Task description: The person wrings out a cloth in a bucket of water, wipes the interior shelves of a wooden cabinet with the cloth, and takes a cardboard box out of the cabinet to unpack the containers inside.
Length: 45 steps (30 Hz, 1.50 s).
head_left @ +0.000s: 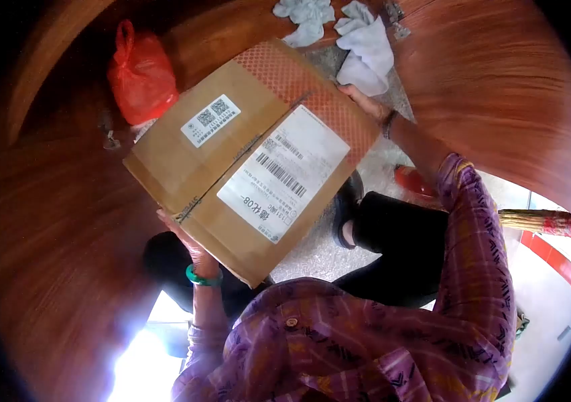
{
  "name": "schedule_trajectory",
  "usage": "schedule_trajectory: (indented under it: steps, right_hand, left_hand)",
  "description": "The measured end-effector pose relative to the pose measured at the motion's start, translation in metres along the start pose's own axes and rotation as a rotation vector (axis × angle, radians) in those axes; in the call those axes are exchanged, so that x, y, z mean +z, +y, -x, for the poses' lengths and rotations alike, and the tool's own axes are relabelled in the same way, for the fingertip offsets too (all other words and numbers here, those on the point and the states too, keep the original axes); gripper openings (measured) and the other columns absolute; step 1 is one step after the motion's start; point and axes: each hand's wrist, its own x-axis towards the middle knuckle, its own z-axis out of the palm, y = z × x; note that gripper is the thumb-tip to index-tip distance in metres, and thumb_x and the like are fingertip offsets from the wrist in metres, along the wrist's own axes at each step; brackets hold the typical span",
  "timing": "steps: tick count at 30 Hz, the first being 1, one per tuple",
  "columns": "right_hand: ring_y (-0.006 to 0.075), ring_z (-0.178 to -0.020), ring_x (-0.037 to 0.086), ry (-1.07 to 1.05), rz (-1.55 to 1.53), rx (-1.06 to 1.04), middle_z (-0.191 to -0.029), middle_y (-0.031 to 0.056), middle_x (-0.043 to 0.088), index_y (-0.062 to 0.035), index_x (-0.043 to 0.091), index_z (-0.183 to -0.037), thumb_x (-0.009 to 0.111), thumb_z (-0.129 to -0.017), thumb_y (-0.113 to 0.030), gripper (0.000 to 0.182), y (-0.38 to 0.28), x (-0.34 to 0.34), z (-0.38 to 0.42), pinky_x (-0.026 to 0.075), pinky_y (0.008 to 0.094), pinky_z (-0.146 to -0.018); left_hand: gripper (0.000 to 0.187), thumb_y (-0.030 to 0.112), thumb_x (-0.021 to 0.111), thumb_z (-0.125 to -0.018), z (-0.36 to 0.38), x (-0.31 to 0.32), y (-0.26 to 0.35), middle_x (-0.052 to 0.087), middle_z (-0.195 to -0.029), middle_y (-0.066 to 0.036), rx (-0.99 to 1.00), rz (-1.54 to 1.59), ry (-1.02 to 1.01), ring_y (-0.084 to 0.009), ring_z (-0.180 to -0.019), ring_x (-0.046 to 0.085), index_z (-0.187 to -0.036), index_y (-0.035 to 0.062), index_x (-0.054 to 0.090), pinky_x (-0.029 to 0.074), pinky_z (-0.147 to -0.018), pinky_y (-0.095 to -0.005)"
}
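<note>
Cardboard box [252, 157]: sealed with tape, two printed labels on top, held tilted over a round wooden bench [64, 221]. Left hand [188, 244], green bangle at wrist, fingers closed on the near edge. Right hand [362, 100], fingers gripping the far corner. Beyond: red plastic bag [139, 74] on bench, white cloths [366, 47] near the right hand.

Red bag [141, 72], white rags [366, 47], broom [543, 221].
</note>
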Motion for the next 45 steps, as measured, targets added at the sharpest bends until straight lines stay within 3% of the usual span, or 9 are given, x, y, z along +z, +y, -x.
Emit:
schedule_trajectory:
  steps: [4,12,23,29,31,34,39,43,45]
  right_hand:
    - [0.0168,-0.086,0.060,-0.013,-0.045,0.039,-0.102,0.0072,0.061,-0.0080,0.058,-0.108,0.052,-0.082,-0.047,0.047,0.006,-0.016,-0.038,0.048,0.0306,-0.076]
    - [0.0206,-0.093,0.057,-0.048,-0.175,0.140,-0.106,0.0078,0.059,-0.0062,0.058,-0.105,0.059,-0.078,-0.043,0.046,0.000,-0.002,-0.028,0.045,0.0370,-0.084]
    - [0.0169,-0.094,0.056,-0.071,0.082,-0.261,-0.106,0.0062,0.058,-0.0029,0.054,-0.112,0.055,-0.085,-0.029,0.037,-0.027,0.013,0.013,0.045,0.0305,-0.082]
    - [0.0208,-0.072,0.061,0.353,1.089,-0.694,-0.079,0.0171,0.062,-0.0003,0.051,-0.115,0.059,-0.080,-0.021,0.042,-0.032,0.034,0.025,0.048,0.0324,-0.065]
    - [0.0291,-0.069,0.060,0.366,1.258,-0.812,-0.078,0.0231,0.059,-0.0009,0.051,-0.114,0.058,-0.077,-0.021,0.043,-0.039,0.052,0.039,0.048,0.0359,-0.063]
    - [0.0319,-0.072,0.060,0.451,1.489,-0.688,-0.078,0.0223,0.060,0.0012,0.053,-0.109,0.058,-0.078,-0.030,0.044,-0.046,0.066,0.052,0.048,0.0379,-0.063]
    - [0.0253,-0.070,0.060,0.393,1.379,-0.681,-0.078,0.0141,0.062,0.0003,0.057,-0.101,0.063,-0.076,-0.034,0.043,-0.055,0.055,0.046,0.048,0.0348,-0.062]
    - [0.0078,-0.068,0.054,0.435,0.694,-0.313,-0.076,0.0002,0.059,-0.0074,0.061,-0.093,0.065,-0.076,-0.042,0.039,-0.074,0.055,0.051,0.043,0.0222,-0.060]
    - [0.0092,-0.069,0.055,0.317,0.635,-0.252,-0.079,0.0002,0.060,-0.0058,0.061,-0.092,0.063,-0.079,-0.038,0.035,-0.078,0.048,0.063,0.045,0.0226,-0.063]
  left_hand:
    - [0.053,0.052,0.029,-0.091,-0.021,-0.003,-0.013,0.041,-0.118,-0.008,0.212,-0.417,-0.037,-0.0214,-0.108,0.043,-0.118,0.0066,0.037,0.038,-0.092,-0.0365]
    - [0.062,0.048,0.031,-0.092,0.001,0.028,0.014,0.028,-0.136,-0.008,0.075,-0.107,-0.180,-0.0221,-0.122,0.033,-0.138,0.0117,0.011,0.028,-0.102,-0.0392]
    - [0.060,0.050,0.042,-0.086,-0.026,0.024,-0.005,0.045,-0.124,-0.009,-0.019,-0.077,-0.122,-0.0233,-0.111,0.046,-0.129,0.0078,0.034,0.042,-0.092,-0.0376]
    - [0.048,0.042,0.043,-0.089,-0.031,0.039,0.003,0.052,-0.114,-0.009,-0.069,0.190,-0.049,-0.0214,-0.101,0.052,-0.120,0.0051,0.044,0.045,-0.085,-0.0337]
    - [0.045,0.035,0.047,-0.089,-0.006,0.058,0.019,0.053,-0.110,-0.009,0.155,-0.452,0.417,-0.0201,-0.098,0.052,-0.120,0.0022,0.043,0.044,-0.082,-0.0301]
    - [0.048,0.024,0.058,-0.085,0.033,0.057,0.017,0.052,-0.108,-0.013,0.320,-0.677,0.119,-0.0211,-0.100,0.050,-0.123,0.0007,0.039,0.040,-0.086,-0.0313]
    - [0.050,0.015,0.060,-0.083,0.067,0.069,0.010,0.050,-0.112,-0.011,0.315,-0.848,0.123,-0.0182,-0.099,0.049,-0.126,0.0035,0.037,0.039,-0.088,-0.0318]
    - [0.039,0.025,0.053,-0.088,0.067,0.067,0.018,0.051,-0.111,-0.009,0.230,-0.719,0.098,-0.0189,-0.101,0.048,-0.120,0.0028,0.045,0.037,-0.088,-0.0338]
    - [0.037,0.036,0.045,-0.090,0.068,0.065,0.015,0.056,-0.106,-0.009,0.052,-0.296,0.282,-0.0206,-0.099,0.050,-0.107,0.0047,0.054,0.037,-0.086,-0.0353]
